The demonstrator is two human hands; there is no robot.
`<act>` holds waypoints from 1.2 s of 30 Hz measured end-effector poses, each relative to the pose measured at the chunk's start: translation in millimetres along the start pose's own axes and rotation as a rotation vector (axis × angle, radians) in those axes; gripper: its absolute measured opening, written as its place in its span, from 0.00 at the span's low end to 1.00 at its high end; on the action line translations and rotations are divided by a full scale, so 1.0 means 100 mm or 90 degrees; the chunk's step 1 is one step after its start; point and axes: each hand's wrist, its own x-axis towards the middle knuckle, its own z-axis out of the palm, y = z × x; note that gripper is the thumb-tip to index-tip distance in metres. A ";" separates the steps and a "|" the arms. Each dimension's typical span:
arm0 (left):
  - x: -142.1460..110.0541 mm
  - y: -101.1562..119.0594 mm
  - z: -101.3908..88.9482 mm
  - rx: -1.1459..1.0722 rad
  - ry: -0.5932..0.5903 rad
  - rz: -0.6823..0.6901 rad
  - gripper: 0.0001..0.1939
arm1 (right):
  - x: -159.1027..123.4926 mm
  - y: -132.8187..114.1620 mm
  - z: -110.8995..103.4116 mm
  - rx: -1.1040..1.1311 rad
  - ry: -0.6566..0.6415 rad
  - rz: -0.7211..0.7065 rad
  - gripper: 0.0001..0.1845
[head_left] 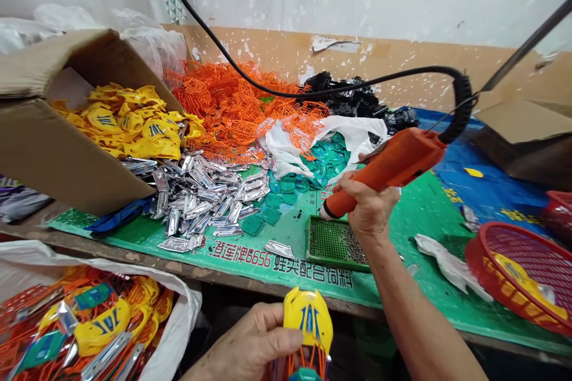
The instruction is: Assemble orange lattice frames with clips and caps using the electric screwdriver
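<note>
My left hand (259,342) pinches a toy car body (309,318) at the bottom centre, its yellow hood with blue stripes facing up. Orange frame bars and a teal piece show behind the hood, partly cut off by the lower edge. My right hand (369,205) is wrapped round an orange electric screwdriver (388,169) with a black cable. The screwdriver's tip points down and left, over a green tray (330,241) of small screws. Whether the tip touches the screws I cannot tell.
A cardboard box (40,149) holds yellow parts. Silver pieces (196,196), orange frames (232,107), teal parts (330,158) and black parts (348,98) lie piled behind. A white bag (190,303) of assembled bodies stands lower left, a red basket (487,268) at right. The cable (268,92) arches overhead.
</note>
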 end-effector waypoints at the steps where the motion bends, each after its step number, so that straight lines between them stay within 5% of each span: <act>1: -0.01 -0.02 -0.03 0.023 -0.021 -0.007 0.18 | 0.01 -0.02 0.00 0.018 -0.004 0.001 0.14; 4: -0.02 -0.04 -0.08 0.059 -0.017 0.006 0.19 | 0.06 -0.16 0.00 0.060 0.007 -0.006 0.16; 11: 0.05 0.07 -0.02 -0.004 0.124 0.106 0.20 | -0.06 -0.75 -0.03 0.090 -0.024 0.012 0.06; 17: 0.12 0.06 -0.03 -0.028 0.178 0.154 0.21 | -0.48 -1.11 -0.07 0.128 -0.124 0.109 0.21; 27: 0.09 0.05 -0.01 -0.014 0.171 0.162 0.20 | -0.76 -1.02 0.03 0.209 -0.222 0.158 0.20; 36: 0.10 0.05 -0.01 -0.010 0.176 0.145 0.18 | -0.79 -0.97 0.08 0.161 -0.211 0.137 0.23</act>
